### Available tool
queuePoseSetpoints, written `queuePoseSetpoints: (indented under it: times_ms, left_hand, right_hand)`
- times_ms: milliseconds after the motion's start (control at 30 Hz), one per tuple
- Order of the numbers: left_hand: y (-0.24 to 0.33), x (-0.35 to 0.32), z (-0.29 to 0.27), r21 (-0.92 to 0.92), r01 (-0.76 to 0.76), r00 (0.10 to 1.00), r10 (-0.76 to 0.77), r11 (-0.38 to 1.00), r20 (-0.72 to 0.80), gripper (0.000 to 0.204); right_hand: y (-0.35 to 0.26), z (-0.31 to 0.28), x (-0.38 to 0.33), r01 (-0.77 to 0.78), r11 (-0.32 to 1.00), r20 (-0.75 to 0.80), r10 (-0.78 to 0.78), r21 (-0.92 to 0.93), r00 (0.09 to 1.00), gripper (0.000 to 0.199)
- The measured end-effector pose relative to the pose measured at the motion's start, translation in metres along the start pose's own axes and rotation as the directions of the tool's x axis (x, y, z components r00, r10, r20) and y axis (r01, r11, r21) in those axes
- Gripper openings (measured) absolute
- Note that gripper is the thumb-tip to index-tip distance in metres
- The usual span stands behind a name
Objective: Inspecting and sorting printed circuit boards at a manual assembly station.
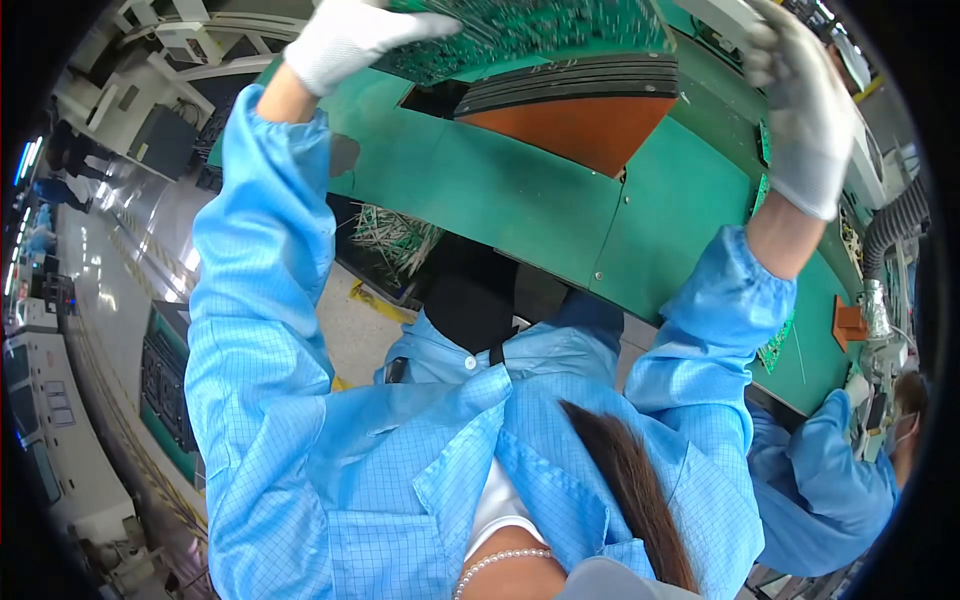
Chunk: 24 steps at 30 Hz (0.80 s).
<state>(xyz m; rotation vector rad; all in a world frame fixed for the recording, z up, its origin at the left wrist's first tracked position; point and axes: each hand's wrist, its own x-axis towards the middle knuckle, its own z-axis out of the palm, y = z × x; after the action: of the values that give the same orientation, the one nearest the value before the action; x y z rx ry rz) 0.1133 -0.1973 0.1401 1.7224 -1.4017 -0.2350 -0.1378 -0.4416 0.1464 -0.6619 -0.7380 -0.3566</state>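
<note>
My left hand [350, 42], in a white glove, grips the left end of a large green circuit board [540, 32]. Thin leads bristle from the board's face, and its upper part runs out of view. Just below the board is an orange-brown wedge-shaped stand [570, 118] with a black ridged top, set on the green bench [480, 190]. My right hand [805, 110], also gloved in white, is raised at the upper right, apart from the board. Its fingers are smeared by motion and partly turned away, and nothing shows in them.
A dark bin [375, 275] full of cut leads [395, 238] sits under the bench's front edge. Small green boards [775, 345] lie along the right side, near an orange block [850, 323] and a grey flexible hose [893, 222]. A co-worker in a blue sleeve [835, 470] works at the lower right.
</note>
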Motion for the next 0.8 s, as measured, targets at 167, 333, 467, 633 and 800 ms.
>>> queuePoseSetpoints:
  times_ms: [167, 333, 467, 633, 800]
  left_hand:
    - [-0.037, 0.033, 0.042, -0.018, 0.045, 0.989, -0.042, 0.999, 0.143, 0.020]
    - [-0.034, 0.057, 0.042, -0.008, -0.035, 0.979, 0.036, 0.999, 0.199, 0.026]
    - [-0.049, 0.073, 0.037, 0.132, -0.149, 0.955, 0.108, 0.980, 0.278, 0.028]
    - [-0.041, 0.073, 0.040, 0.099, -0.153, 0.958, 0.123, 0.983, 0.261, 0.032]
    - [-0.038, 0.074, 0.037, 0.134, -0.153, 0.950, 0.108, 0.979, 0.293, 0.034]
  right_hand:
    - [-0.022, 0.057, -0.017, -0.187, 0.019, -0.174, -0.467, -0.982, 0.867, 0.045]
    - [-0.042, 0.058, -0.025, -0.125, 0.007, -0.116, -0.434, -0.992, 0.893, 0.048]
    - [-0.045, 0.056, -0.024, -0.127, 0.050, -0.136, -0.461, -0.991, 0.877, 0.048]
    - [-0.047, 0.056, -0.024, -0.134, 0.089, -0.161, -0.484, -0.987, 0.860, 0.049]
    - [-0.038, 0.055, -0.020, -0.135, 0.026, -0.130, -0.478, -0.991, 0.868, 0.049]
